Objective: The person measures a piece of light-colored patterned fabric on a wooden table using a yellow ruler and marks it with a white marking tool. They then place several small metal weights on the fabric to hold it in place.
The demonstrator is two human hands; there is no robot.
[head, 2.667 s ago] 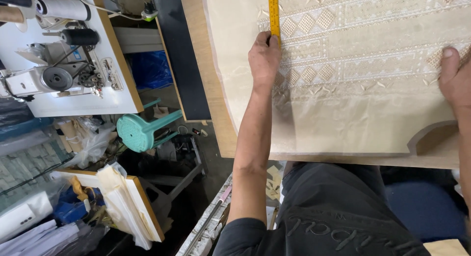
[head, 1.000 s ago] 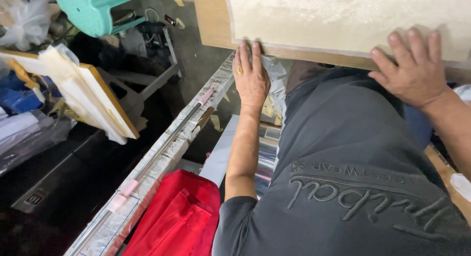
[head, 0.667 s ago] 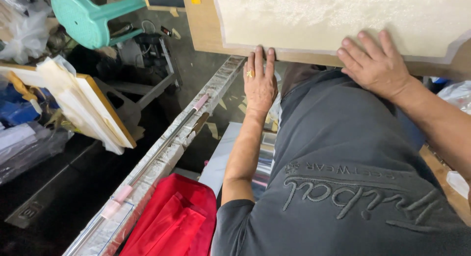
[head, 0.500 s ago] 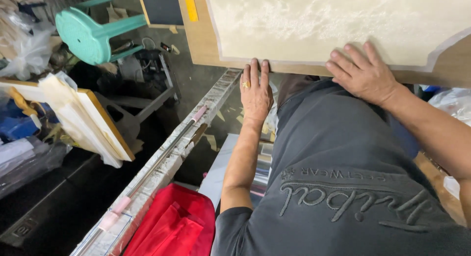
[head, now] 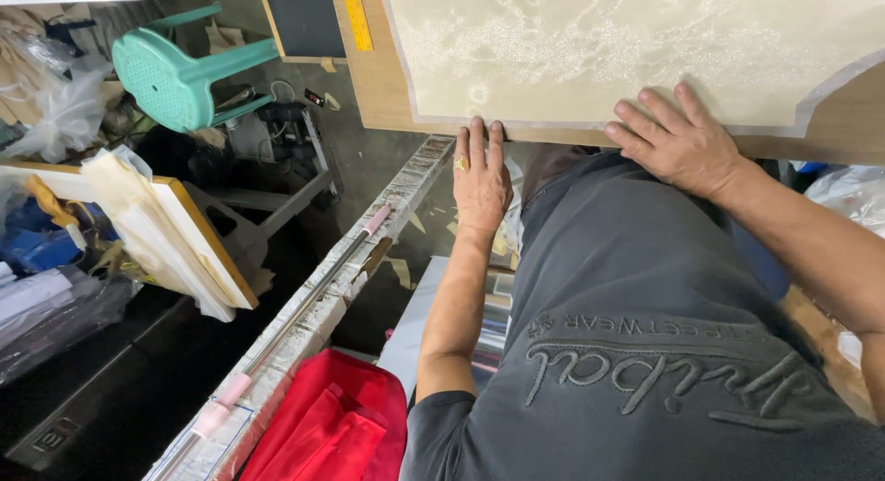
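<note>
Both hands flat at the near edge of the desk, pressing on the cream fabric.

The left hand (head: 480,175) lies open, fingers straight, tips on the desk (head: 369,94) edge where the fabric (head: 590,47) border ends; it grasps nothing. The right hand (head: 678,142) lies spread and open, palm down on the fabric's near border, weighing it down rather than gripping. The fabric is spread flat over the desk, its border just inside the near edge. A yellow ruler (head: 355,15) lies on the desk to the fabric's left. Below the desk's left corner stand a green stool (head: 180,71) and a long metal rail (head: 313,306). Risk, in my judgement: with only flat pressure holding it, uneven push from either hand could slide or wrinkle the fabric, or drag its border off the edge.
</note>
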